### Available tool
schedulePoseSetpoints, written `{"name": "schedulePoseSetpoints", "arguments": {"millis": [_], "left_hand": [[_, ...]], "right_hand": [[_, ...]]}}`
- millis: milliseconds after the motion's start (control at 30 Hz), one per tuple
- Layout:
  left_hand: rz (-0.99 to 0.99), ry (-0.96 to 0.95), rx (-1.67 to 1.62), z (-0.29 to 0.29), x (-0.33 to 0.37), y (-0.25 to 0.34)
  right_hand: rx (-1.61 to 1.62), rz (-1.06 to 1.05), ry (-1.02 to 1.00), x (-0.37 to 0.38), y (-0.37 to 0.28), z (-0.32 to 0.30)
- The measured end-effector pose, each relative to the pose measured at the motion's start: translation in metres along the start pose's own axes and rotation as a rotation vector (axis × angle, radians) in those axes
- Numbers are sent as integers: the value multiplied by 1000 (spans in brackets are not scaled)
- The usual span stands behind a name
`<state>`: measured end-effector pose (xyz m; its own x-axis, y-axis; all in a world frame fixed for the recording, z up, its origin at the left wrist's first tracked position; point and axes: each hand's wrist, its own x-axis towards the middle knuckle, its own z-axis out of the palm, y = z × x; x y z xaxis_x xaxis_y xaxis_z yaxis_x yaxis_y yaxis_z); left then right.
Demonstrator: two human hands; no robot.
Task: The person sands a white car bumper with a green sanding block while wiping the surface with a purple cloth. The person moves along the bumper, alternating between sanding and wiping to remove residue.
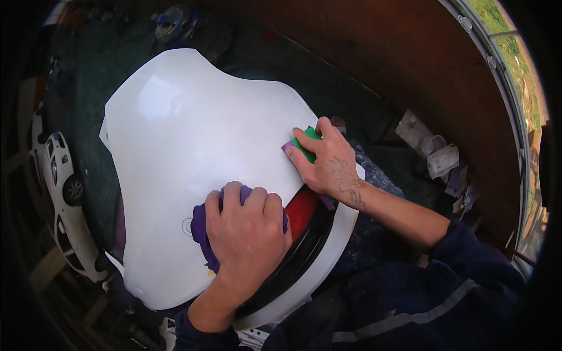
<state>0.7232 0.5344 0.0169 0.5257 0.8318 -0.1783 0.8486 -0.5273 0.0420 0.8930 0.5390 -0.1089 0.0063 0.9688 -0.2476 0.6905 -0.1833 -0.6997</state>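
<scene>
A large glossy white car body panel lies in front of me, its curved surface facing up. On its near part my left hand presses down, fingers curled round a bunched purple cloth. Small rings are drawn on the white beside the cloth. At the panel's right edge, my right hand grips a green sanding block with a purple layer showing at its left corner. Below that hand, between the panel and a lower white rim, are a red lamp-like piece and black trim.
Two white cars stand on the left. A blue machine or bucket sits on the dark green floor beyond the panel. Papers and a clear plastic cup lie along the brown wall, near a window frame on the right.
</scene>
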Motion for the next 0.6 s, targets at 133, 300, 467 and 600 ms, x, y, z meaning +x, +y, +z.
{"name": "schedulePoseSetpoints", "arguments": {"millis": [133,300,467,600], "left_hand": [[1,16,-8,-2,1,-2],[10,20,-10,-1,-2,-1],[4,56,-14,-1,-2,1],[24,87,-10,4,-3,0]], "right_hand": [[28,19,-35,-11,-14,-8],[-45,58,35,9,5,4],[83,-97,25,-25,-14,-3],[41,75,74,8,12,19]]}}
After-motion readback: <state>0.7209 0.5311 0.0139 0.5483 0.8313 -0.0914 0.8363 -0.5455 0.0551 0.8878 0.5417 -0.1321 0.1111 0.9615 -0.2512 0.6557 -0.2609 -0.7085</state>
